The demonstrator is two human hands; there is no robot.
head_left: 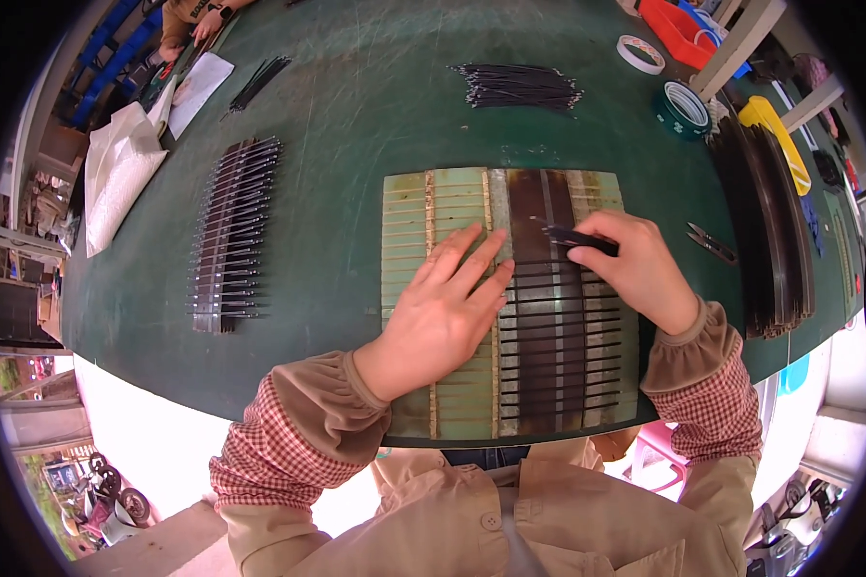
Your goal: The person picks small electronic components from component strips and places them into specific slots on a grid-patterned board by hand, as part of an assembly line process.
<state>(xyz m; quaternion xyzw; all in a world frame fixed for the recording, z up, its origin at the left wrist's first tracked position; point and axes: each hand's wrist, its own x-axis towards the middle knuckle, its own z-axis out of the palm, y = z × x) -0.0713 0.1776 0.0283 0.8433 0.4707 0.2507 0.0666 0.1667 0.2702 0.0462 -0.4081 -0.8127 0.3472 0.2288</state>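
Observation:
A slotted pale-green board (404, 250) lies in front of me, with dark brown strips (537, 375) running along its right half. Thin black wires (601, 361) sit in a row of slots across those strips, on the lower part of the board. My left hand (443, 313) rests on the board with fingers stretched out, their tips beside the strips at the upper end of the row. My right hand (640, 264) pinches a small bundle of short black wires (579, 238) over the strips, the wire ends pointing left.
To the left lies a finished-looking row of wires on a strip (231, 236). A wire pile (520, 87) sits beyond the board. Dark strips (765, 231), snips (712, 243) and tape rolls (681, 109) are at right. Another person's hand (207, 24) shows far left.

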